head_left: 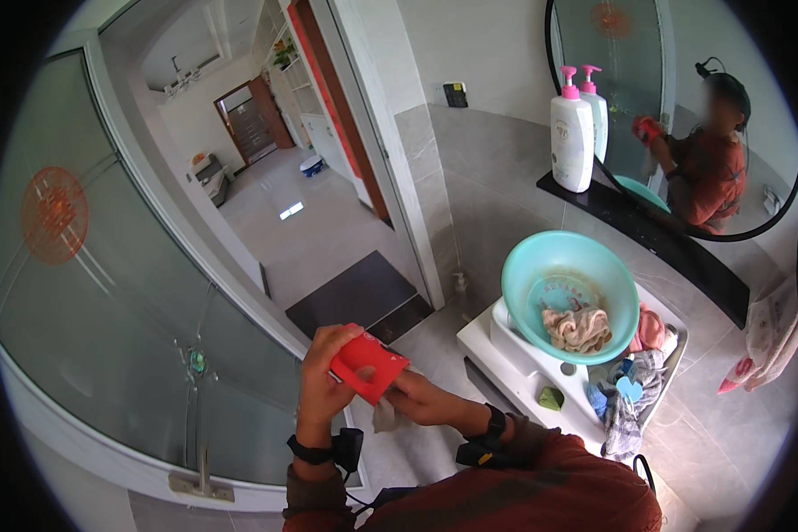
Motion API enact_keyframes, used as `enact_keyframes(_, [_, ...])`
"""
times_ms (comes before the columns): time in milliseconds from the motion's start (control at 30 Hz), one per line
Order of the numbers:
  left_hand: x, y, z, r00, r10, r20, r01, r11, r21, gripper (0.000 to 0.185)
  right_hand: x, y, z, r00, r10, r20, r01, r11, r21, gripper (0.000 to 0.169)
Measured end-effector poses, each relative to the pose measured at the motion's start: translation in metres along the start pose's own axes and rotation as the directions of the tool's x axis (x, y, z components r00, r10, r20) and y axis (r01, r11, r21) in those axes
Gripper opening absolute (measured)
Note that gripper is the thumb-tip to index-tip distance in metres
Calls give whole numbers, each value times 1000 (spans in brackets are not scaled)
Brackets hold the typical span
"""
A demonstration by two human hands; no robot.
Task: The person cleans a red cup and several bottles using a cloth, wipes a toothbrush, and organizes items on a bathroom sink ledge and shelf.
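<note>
My left hand (324,374) grips a red holder or container (367,362) with a rounded cut-out, raised before me. Pale marks show on its top edge; its exact kind cannot be told. My right hand (427,399) is at the lower right side of it, fingertips partly hidden behind the red thing. A greyish cloth (386,417) hangs below those fingers, apparently pinched in them. The round mirror (688,120) reflects a person with the same red thing in hand.
Right of me, a turquoise basin (525,292) with a crumpled beige cloth (578,329) rests on a white washbasin (525,386). Several cloths, including a grey one (628,412), lie beside it. A white pump bottle (570,143) stands on the black shelf (678,266). Left is a frosted-glass door (139,319).
</note>
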State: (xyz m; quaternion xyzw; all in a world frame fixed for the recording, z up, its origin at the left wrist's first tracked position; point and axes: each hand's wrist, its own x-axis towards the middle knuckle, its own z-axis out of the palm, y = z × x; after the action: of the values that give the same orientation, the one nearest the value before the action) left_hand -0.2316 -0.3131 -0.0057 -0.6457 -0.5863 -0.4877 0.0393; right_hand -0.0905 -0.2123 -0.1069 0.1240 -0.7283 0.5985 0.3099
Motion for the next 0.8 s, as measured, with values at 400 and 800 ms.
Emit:
enact_keyframes(400, [87, -83, 30, 965, -8, -260, -131, 851, -509, 25, 83, 0, -31, 970, 140, -197, -95, 970, 223, 30])
enact_keyframes(800, [125, -149, 13, 974, 133, -184, -213, 818, -535, 33, 160, 16, -31, 971, 192, -145, -240, 790, -565, 28])
